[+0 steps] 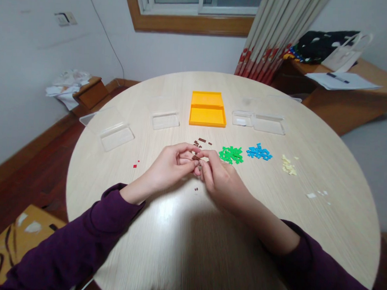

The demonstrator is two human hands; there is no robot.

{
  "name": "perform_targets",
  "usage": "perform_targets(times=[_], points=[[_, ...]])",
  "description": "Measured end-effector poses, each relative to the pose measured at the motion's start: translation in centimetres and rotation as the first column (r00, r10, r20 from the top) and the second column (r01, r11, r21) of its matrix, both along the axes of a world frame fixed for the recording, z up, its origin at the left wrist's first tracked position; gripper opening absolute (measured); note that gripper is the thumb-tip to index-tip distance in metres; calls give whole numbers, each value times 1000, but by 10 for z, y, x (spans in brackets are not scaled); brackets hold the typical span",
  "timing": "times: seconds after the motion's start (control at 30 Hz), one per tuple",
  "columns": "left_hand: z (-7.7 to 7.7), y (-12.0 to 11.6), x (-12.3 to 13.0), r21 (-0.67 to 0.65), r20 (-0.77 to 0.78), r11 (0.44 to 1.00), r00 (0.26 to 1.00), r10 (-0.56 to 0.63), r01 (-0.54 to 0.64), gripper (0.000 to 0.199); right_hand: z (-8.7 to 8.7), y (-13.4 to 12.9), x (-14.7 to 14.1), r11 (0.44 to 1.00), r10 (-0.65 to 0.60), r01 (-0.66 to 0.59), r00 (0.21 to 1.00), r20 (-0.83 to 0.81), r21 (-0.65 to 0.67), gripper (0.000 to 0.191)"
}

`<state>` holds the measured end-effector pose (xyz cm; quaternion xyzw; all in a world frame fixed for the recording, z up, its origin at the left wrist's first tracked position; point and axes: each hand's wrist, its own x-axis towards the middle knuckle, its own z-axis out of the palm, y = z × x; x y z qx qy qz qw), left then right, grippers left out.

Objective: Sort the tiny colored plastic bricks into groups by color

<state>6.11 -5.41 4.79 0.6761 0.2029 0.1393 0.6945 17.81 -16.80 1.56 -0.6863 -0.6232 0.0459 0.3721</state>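
Note:
Above the middle of the round table (175,252), my left hand (171,167) and my right hand (219,176) meet at the fingertips. Both are closed on small brown building bricks (195,157), partly hidden by the fingers. Just beyond the hands lie loose brown pieces (202,140), and two tiny brown pieces (196,189) rest on the near side. A pile of green bricks (231,154) sits right beside my right hand. Farther right are blue bricks (259,152) and pale yellow bricks (289,165).
An open orange box (208,116) stands at the back. Clear plastic boxes stand left (117,136), centre-left (165,120) and right (269,124). Two red pieces (135,166) lie left; several white pieces (311,195) lie right. A side desk (374,98) holds papers and bags.

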Motion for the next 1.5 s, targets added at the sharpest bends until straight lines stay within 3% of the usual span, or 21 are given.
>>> perform_targets(times=[0.27, 0.4, 0.5, 0.6, 0.8, 1.1, 1.3, 1.5], points=[[-5, -2, -5, 198, 61, 980, 998, 1, -13, 28, 5, -2, -1, 999, 24, -15, 935, -353, 29, 22], [-4, -1, -6, 337, 50, 941, 999, 8, -24, 25, 5, 1, 2, 995, 41, -5, 936, -351, 101, 22], [-4, -2, -7, 370, 58, 928, 998, 13, -34, 22, 6, 1, 3, 988, 39, 10, 947, -318, 151, 18], [-5, -4, -5, 319, 78, 947, 997, 17, -41, 19, 7, 0, 3, 979, 36, 18, 964, -262, 202, 15], [-2, -1, -3, 58, 73, 998, 997, 26, -30, 25, 8, -4, 3, 961, -49, 76, 993, -108, 267, 15], [-4, -5, -1, -189, 28, 976, 993, 115, -107, 31, 6, -3, 6, 932, -43, -15, 987, 154, 361, 14], [-7, -7, -1, -280, 37, 952, 989, 142, -126, 35, 7, -2, 7, 907, -14, -61, 985, 174, 417, 10], [-7, -6, -2, -289, 21, 948, 989, 145, -132, 29, 8, -1, 8, 888, 3, -74, 988, 156, 454, 14]])
